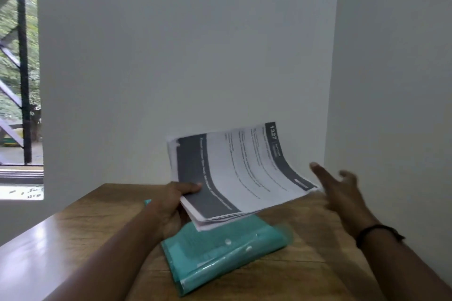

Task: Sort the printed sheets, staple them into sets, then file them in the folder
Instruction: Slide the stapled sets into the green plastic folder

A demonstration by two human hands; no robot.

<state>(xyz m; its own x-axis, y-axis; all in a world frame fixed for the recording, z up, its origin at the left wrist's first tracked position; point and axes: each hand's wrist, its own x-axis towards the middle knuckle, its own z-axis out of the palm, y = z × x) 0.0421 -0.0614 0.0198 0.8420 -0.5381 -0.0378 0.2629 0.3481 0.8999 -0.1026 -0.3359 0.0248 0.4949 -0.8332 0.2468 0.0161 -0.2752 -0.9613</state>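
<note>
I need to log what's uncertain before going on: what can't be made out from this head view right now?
- Text on the sheets: motion blur; only the number 1327 reads.
- Number of sheets, and whether any are stapled: unclear at the edges gripped by the left hand.
- Contents of the teal folder: partly covered by the sheets and the left forearm, blurred.
- Right hand: blurred; fingers look spread, holding nothing.
- A stapler: none in view.

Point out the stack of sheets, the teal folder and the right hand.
stack of sheets (247, 173), head view, on the top printed page.
teal folder (220, 254), head view, on its cover near the snap buttons.
right hand (340, 193), head view, on the back of the hand.
</note>
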